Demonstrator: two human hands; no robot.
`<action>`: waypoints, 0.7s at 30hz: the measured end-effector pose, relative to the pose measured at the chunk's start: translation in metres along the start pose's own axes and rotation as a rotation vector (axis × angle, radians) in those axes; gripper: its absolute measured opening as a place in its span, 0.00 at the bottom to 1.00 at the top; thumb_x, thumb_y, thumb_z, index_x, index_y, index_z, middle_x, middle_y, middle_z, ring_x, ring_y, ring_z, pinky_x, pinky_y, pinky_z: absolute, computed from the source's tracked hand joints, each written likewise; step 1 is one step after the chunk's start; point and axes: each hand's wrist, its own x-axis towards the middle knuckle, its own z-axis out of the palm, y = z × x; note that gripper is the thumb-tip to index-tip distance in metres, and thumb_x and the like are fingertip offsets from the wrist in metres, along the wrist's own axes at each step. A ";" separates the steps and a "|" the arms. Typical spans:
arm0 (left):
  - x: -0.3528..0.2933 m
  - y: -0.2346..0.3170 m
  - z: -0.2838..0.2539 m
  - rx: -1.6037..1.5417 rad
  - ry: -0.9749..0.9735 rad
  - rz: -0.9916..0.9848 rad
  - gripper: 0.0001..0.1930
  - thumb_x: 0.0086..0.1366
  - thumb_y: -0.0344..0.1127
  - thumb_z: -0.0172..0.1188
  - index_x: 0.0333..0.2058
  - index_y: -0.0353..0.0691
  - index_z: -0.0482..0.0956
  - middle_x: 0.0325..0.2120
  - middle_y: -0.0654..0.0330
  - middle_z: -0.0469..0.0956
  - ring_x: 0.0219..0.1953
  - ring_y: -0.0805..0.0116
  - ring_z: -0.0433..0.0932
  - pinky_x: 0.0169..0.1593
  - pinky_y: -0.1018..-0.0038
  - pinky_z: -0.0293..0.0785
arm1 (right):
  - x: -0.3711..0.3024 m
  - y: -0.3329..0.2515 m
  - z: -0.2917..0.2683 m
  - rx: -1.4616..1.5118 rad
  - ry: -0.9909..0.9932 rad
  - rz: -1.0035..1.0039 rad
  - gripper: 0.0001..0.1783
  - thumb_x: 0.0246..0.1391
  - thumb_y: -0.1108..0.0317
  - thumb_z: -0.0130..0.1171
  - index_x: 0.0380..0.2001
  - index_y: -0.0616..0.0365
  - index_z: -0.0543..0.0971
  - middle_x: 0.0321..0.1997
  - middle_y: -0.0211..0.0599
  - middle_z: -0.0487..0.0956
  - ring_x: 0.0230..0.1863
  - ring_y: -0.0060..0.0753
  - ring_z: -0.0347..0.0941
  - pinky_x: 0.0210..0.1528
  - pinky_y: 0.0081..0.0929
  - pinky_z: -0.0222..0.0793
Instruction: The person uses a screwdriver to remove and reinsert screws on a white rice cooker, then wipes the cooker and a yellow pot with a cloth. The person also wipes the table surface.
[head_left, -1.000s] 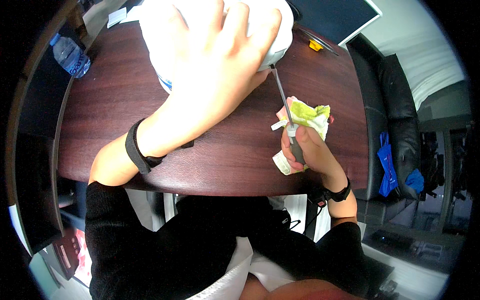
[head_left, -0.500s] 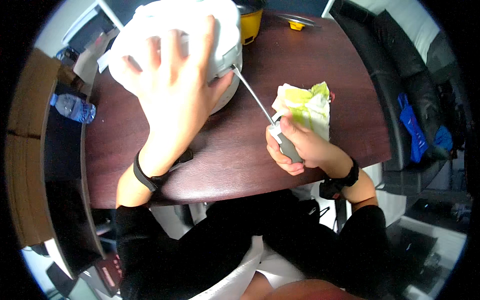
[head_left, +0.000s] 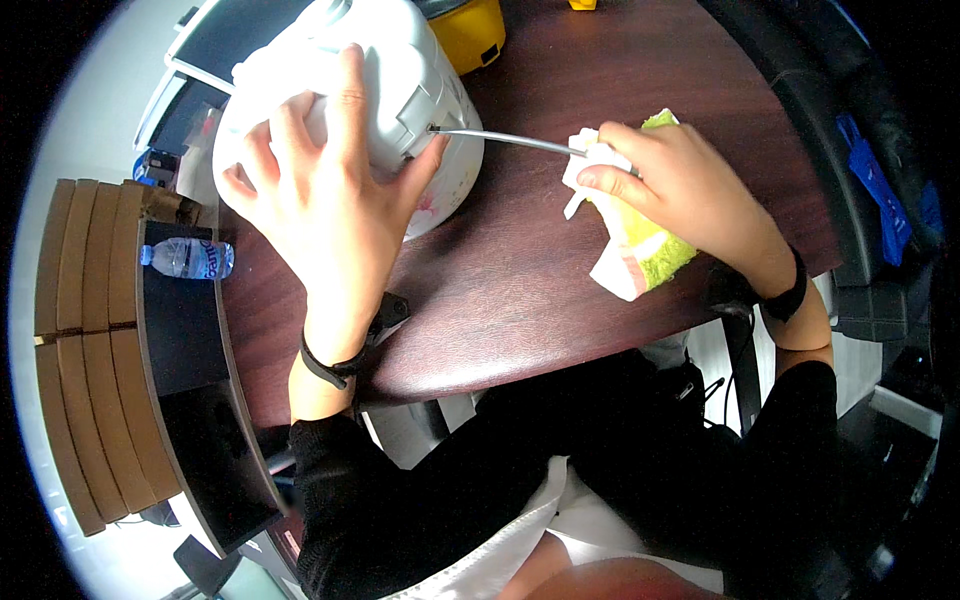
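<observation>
A white rounded appliance that looks like a rice cooker (head_left: 457, 125), with pink flowers on its side, stands at the far left of the desk. My left hand (head_left: 325, 195) rests on its lid, fingers spread, thumb beside the small slot at the lid's edge. In my right hand (head_left: 690, 190) is a screwdriver (head_left: 510, 138), its metal shaft running left almost level. The tip meets the dark slot; how deep it sits I cannot tell. My fingers mostly hide the handle. Under that hand lies a crumpled yellow-green and white cloth (head_left: 645, 240).
Behind the cooker sits a yellow appliance (head_left: 470, 38) on the dark red wooden desk (head_left: 520, 300). At left, a water bottle (head_left: 190, 258) lies on a black shelf beside stacked cardboard boxes (head_left: 95, 260). A black sofa (head_left: 800, 110) with a blue strap (head_left: 880, 195) borders the right.
My right hand has swung up and to the right, bringing the screwdriver from a steep slant to nearly level, its tip still at the slot. My left hand stays on the lid. The view has shifted.
</observation>
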 end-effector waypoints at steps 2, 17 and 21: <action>0.000 0.001 0.002 -0.003 0.013 -0.001 0.43 0.41 0.61 0.72 0.59 0.55 0.74 0.39 0.61 0.73 0.44 0.58 0.70 0.51 0.60 0.62 | 0.005 0.002 -0.009 -0.148 0.016 -0.070 0.23 0.58 0.49 0.57 0.23 0.59 0.73 0.20 0.49 0.77 0.26 0.55 0.76 0.26 0.46 0.68; -0.001 0.003 -0.003 0.012 -0.003 -0.035 0.42 0.41 0.58 0.72 0.59 0.56 0.74 0.38 0.62 0.74 0.44 0.58 0.70 0.52 0.59 0.62 | 0.016 0.026 0.015 0.602 -0.472 0.059 0.24 0.68 0.49 0.45 0.28 0.60 0.73 0.12 0.26 0.65 0.11 0.18 0.59 0.15 0.22 0.58; 0.001 0.006 0.001 0.011 -0.011 -0.033 0.43 0.41 0.58 0.73 0.59 0.56 0.73 0.39 0.61 0.74 0.44 0.57 0.70 0.52 0.58 0.62 | 0.003 0.018 0.028 0.841 -0.558 0.241 0.25 0.70 0.49 0.41 0.25 0.57 0.68 0.12 0.24 0.63 0.09 0.15 0.55 0.11 0.18 0.54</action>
